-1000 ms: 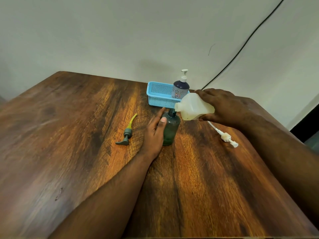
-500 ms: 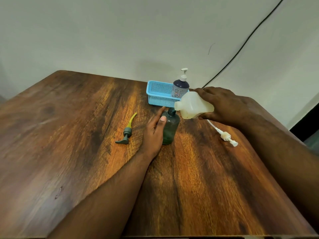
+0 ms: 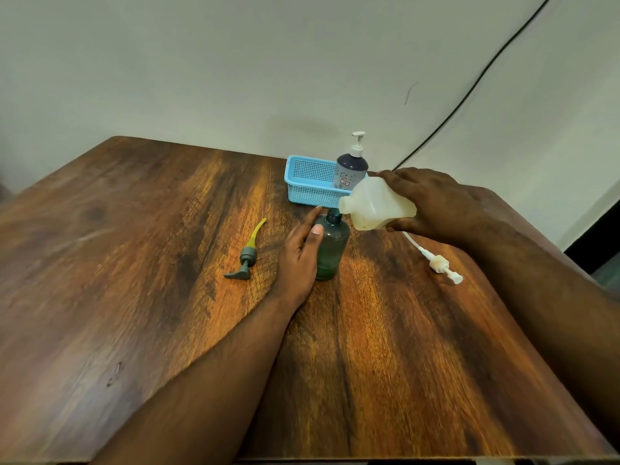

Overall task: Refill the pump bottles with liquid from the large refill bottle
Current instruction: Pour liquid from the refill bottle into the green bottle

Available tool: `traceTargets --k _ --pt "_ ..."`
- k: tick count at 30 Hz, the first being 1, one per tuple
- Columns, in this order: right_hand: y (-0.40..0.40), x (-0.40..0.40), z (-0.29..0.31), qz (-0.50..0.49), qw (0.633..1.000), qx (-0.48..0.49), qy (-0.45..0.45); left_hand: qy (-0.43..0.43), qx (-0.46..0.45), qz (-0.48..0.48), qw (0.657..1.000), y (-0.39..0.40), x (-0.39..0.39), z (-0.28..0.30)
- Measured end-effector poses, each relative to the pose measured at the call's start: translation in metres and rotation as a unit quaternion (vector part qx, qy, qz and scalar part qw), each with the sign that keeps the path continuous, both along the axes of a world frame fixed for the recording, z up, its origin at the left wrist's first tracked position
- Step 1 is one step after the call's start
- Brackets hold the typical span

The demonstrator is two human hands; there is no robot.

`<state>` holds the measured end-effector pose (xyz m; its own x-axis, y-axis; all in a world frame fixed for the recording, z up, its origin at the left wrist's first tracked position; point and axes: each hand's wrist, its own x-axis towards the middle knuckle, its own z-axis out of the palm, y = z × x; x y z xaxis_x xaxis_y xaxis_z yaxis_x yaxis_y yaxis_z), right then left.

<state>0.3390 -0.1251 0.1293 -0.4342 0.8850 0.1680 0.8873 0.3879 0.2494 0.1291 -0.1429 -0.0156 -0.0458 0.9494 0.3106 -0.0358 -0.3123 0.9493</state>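
Wooden table [image 3: 167, 263], translucent cream refill bottle [image 3: 377, 206]

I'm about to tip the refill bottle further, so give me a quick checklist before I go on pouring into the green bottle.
1. Green bottle upright on the table: ok.
2. Its pump removed, neck open: ok; the grey pump lies to its left.
3. Left hand steadying the green bottle: ok.
4. Right hand gripping the refill bottle: ok.
5. Refill spout over the green bottle's neck: ok; exact alignment cannot tell.
6. Liquid flowing, fill level: cannot tell.
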Motion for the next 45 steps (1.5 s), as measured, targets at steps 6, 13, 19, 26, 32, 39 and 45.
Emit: traceTargets --k 6,13,19,26,32,39,45 --pt "0.0 -0.0018 0.0011 -0.004 1.0 -0.001 -0.004 -0.001 0.002 -0.001 1.0 0.0001 0.0006 -0.0003" --pt "-0.0005 -0.0019 0.0011 0.004 1.0 0.004 -0.009 -0.008 0.006 0.003 1.0 0.0005 0.0006 -0.0007" --pt "0.0013 -0.0005 -0.0009 0.01 1.0 0.012 -0.01 0.0 0.002 0.006 1.0 0.0026 0.0002 -0.0022" --pt "0.0013 -0.0012 -0.0008 0.006 1.0 0.011 -0.009 -0.002 0.003 0.006 1.0 0.0011 0.0007 -0.0001" --pt "-0.0005 -0.0036 0.0011 0.0 1.0 0.002 -0.007 -0.005 0.0 0.004 1.0 0.0008 0.0006 0.0008" --pt "-0.002 -0.0056 0.0018 -0.003 1.0 0.0 -0.009 -0.001 0.006 0.005 1.0 0.001 0.0003 0.0008" --pt "-0.0023 -0.0037 0.001 0.0 1.0 0.01 -0.014 -0.005 0.004 0.003 1.0 0.0005 0.0006 -0.0003"
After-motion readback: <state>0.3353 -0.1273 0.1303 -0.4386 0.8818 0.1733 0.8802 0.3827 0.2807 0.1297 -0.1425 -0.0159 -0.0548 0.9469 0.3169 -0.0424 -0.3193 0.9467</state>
